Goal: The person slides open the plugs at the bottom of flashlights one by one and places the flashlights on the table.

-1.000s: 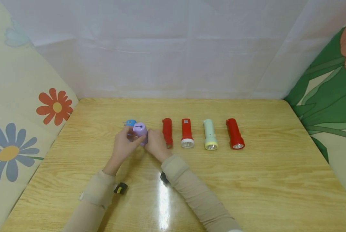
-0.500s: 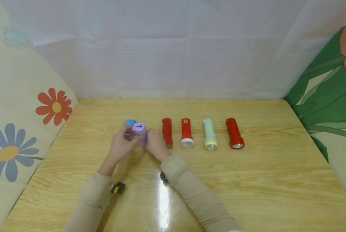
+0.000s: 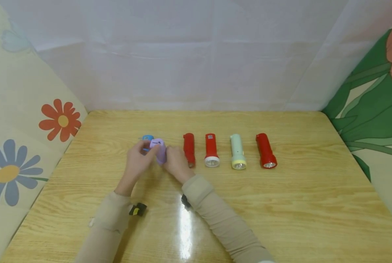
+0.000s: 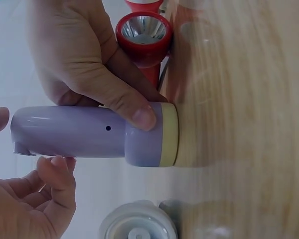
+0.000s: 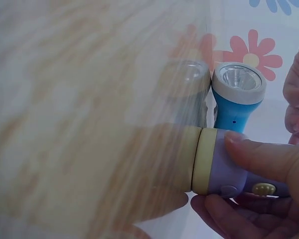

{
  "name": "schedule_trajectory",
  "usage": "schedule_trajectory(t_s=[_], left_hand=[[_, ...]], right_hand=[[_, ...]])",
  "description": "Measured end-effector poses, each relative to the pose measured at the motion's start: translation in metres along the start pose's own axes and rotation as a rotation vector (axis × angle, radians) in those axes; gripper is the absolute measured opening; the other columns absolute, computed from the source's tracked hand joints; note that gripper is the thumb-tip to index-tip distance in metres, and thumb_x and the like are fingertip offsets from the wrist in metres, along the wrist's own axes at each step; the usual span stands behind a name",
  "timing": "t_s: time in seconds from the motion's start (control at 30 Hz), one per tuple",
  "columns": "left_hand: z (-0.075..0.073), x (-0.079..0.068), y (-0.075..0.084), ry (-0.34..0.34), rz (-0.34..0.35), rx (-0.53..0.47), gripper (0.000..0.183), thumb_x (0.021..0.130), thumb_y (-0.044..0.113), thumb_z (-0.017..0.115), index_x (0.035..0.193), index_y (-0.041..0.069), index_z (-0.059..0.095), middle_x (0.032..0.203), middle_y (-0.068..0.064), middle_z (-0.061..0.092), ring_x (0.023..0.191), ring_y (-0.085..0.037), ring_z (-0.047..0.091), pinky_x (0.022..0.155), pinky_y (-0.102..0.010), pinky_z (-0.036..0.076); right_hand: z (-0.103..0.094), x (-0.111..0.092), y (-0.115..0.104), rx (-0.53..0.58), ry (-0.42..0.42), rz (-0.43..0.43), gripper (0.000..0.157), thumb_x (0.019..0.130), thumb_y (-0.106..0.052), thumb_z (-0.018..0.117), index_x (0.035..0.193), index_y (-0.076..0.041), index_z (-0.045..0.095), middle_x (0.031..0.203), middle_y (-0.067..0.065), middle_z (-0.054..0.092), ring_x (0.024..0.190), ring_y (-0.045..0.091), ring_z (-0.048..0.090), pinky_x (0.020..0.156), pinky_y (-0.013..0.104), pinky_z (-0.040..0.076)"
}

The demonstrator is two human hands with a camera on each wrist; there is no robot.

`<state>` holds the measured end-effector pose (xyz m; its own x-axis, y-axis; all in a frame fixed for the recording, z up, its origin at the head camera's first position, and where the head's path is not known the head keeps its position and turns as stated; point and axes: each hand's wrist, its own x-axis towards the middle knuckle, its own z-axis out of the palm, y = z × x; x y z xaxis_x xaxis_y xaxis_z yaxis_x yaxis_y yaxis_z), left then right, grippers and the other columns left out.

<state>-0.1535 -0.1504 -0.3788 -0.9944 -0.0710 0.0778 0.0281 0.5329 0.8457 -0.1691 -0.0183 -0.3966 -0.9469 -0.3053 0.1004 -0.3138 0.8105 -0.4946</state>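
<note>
Right hand (image 3: 176,163) grips purple torch (image 3: 161,155) by its head, head-down at table (image 3: 301,197), between blue torch (image 3: 147,137) and nearest red torch (image 3: 189,149). Left hand (image 3: 136,160) loose at tail, contact unclear. Likely step: steadying; next calls for 1 firm hold.

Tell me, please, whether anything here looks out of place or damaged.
Only the purple flashlight stands out: the right hand grips it upright, wide end down, while the other flashlights lie flat. I see no spill or clear damage.
</note>
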Motion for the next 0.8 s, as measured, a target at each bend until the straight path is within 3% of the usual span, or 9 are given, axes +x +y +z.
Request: schedule_trajectory(t_s=[0.3, 0.8], left_hand=[[0.0005, 0.0077, 0.0052, -0.006, -0.055, 0.016, 0.038, 0.087, 0.032, 0.059, 0.101, -0.003, 0.060, 0.100, -0.019, 0.060, 0.083, -0.028, 0.056, 0.064, -0.026, 0.045], [0.0026, 0.0105, 0.0065, 0.013, -0.058, 0.010, 0.037, 0.086, 0.031, 0.060, 0.097, -0.005, 0.061, 0.096, -0.018, 0.060, 0.073, -0.021, 0.052, 0.059, -0.026, 0.044]], right_hand=[[0.0019, -0.0002, 0.0004, -0.021, 0.034, -0.018, 0.022, 0.068, -0.016, 0.072, 0.082, -0.001, 0.062, 0.072, 0.010, 0.062, 0.066, 0.025, 0.060, 0.060, 0.031, 0.049], [0.0028, 0.0004, 0.0009, -0.029, 0.027, -0.008, 0.024, 0.069, -0.017, 0.073, 0.083, -0.001, 0.062, 0.073, 0.010, 0.062, 0.068, 0.025, 0.060, 0.061, 0.032, 0.049]])
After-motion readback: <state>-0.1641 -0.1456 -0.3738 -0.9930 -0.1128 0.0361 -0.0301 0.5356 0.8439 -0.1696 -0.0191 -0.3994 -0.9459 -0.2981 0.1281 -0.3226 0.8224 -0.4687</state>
